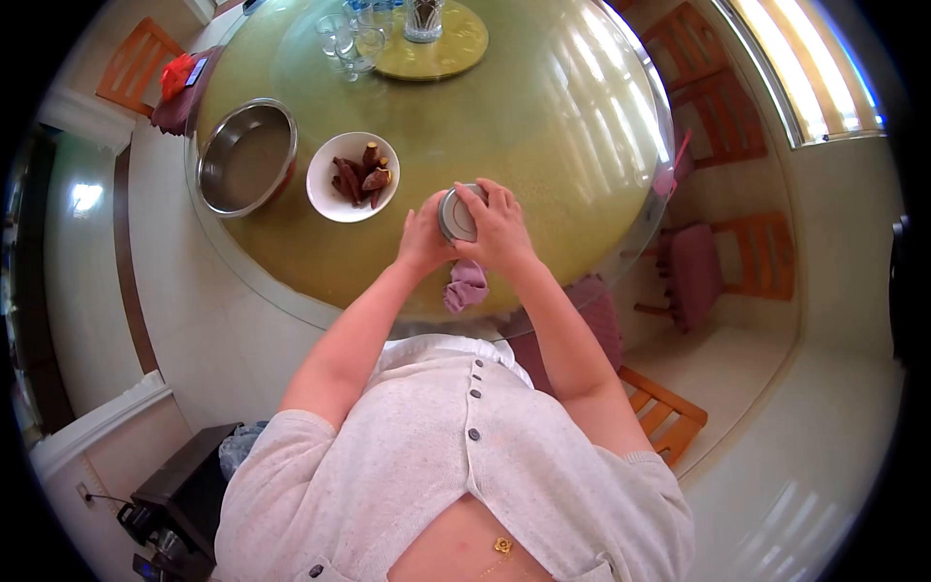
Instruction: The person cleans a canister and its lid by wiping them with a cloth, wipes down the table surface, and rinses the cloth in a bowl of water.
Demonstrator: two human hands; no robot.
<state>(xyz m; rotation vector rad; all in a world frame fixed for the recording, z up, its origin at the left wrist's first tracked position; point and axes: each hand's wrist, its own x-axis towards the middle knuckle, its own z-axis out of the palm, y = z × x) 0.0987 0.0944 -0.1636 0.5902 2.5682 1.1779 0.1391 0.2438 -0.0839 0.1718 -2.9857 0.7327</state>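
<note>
Over the near part of the table, my left hand and my right hand are closed around a round jar with a grey lid. The left hand wraps its side, while the right hand's fingers lie across the top and far edge of the lid. The jar's body is mostly hidden by the hands. A crumpled purple cloth lies just below my wrists on the table. To the left stands a white bowl holding several purple-skinned sweet potatoes, some with cut or broken yellowish ends.
A steel basin sits at the left of the round glass-topped table. Clear glasses stand by the turntable at the back. Wooden chairs line the right side, and another chair is at the far left.
</note>
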